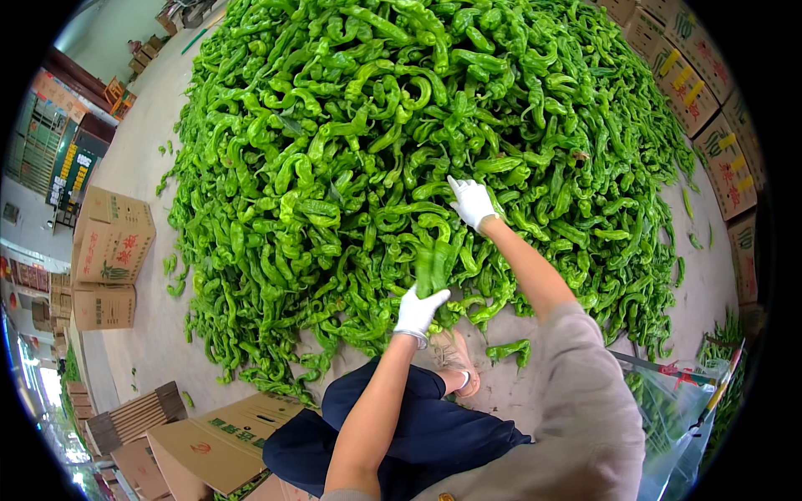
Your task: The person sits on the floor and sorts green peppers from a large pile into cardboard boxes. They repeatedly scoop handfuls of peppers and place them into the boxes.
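Observation:
A large heap of green peppers [301, 163] fills the floor in front of me. My left hand [421, 312], in a white glove, holds several long green peppers [432, 266] near the heap's front edge; they look blurred. Further up and to the right, my right hand [471, 200], also gloved in white, reaches onto the heap with its index finger stretched out. Its palm side is hidden, so I cannot tell whether it grips a pepper.
An open cardboard box [219, 438] with green peppers inside stands at lower left. More boxes [116, 238] stand at left, and printed cartons [727, 166] are stacked at right. Clear plastic sheeting [670, 413] lies lower right. One loose pepper [509, 352] rests near my shoe [457, 360].

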